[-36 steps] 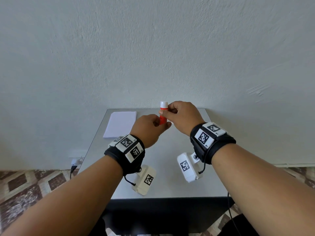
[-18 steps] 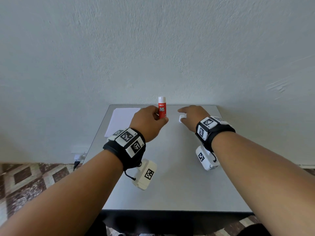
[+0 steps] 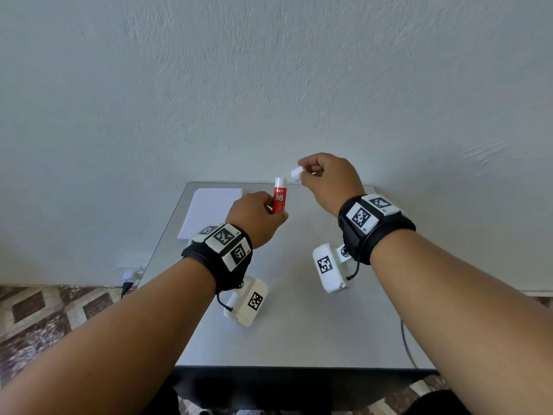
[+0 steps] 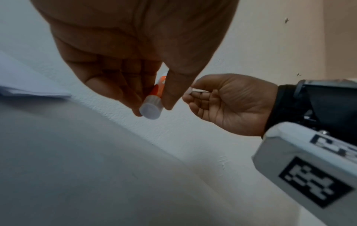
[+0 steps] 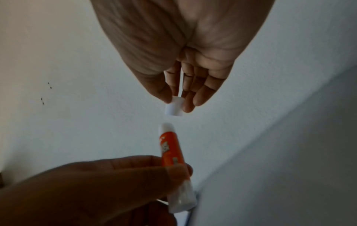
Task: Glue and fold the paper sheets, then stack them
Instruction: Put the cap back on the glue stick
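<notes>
A: Far along yet?

B: Hardly begun. Left of the glue (image 3: 279, 199), flat on the grey surface (image 3: 299, 324), still one neat unfolded pile of sheets (image 3: 214, 209). No gluing, no folding, no second stack anywhere in view.

A: And the left hand (image 3: 256, 218)?

B: Fingers and thumb curled round the lower part of the glue, stick upright above the surface, top bare. From the right wrist view, same grip, same bare white tip.

A: Right of the glue?

B: Right hand (image 3: 327, 181), raised a little higher, pinching the cap (image 3: 295, 174) between thumb and fingertips, close to the tip but apart from it. So, by the look of it, just the uncapping done; everything else left.

A: Materials?

B: Sheets thin, matte, pale, square-cornered. Glue a slim smooth plastic cylinder, red label, white ends, flat round base. Cap a short white plastic cylinder, probably light and easy to drop. Surface smooth, dull.
</notes>
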